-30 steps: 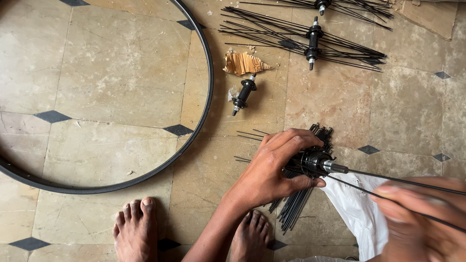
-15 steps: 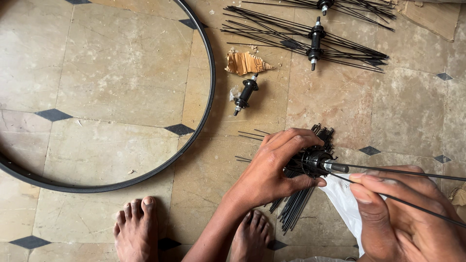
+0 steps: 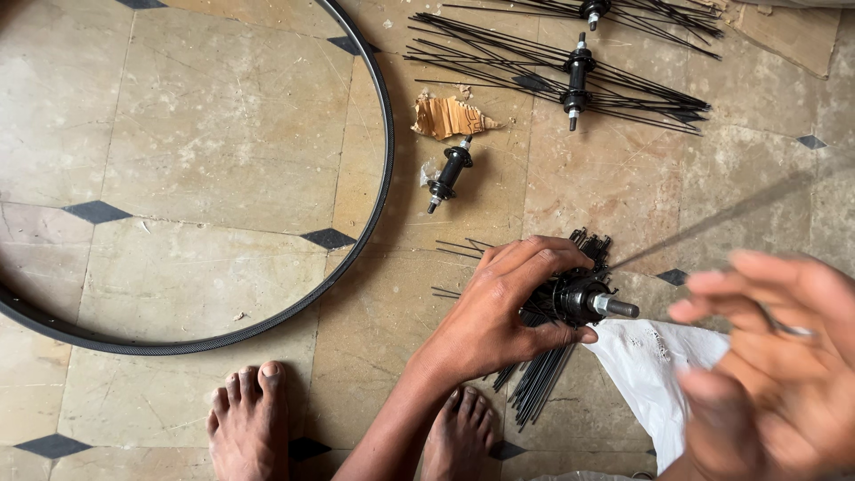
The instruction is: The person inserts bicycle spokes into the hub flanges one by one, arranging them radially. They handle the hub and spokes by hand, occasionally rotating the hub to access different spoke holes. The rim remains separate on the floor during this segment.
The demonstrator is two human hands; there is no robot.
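Head view, looking straight down at a tiled stone floor. Left hand (image 3: 503,307) wrapped around a black wheel hub (image 3: 579,298), fingers curled over the top and thumb underneath, silver axle end poking out to the right. Black spokes (image 3: 534,387) fanned beneath and behind that hub, resting on the floor. Right hand (image 3: 775,365) blurred, raised close to the lens at lower right, fingers partly curled; looks pinched on a thin spoke (image 3: 712,223) running as a faint grey streak up to the right, though too blurred to tell for certain. White plastic bag (image 3: 646,365) lying just beside the hub, under the right hand. Bare feet (image 3: 249,419) at the bottom edge, one on each side of the left forearm. Large black rim (image 3: 378,160) flat on the tiles to the left, well apart from the hands. Loose hub (image 3: 448,176) without spokes above the left hand, near a torn scrap of brown cardboard (image 3: 448,116). Two spoked hubs (image 3: 577,82) laid out along the top edge.
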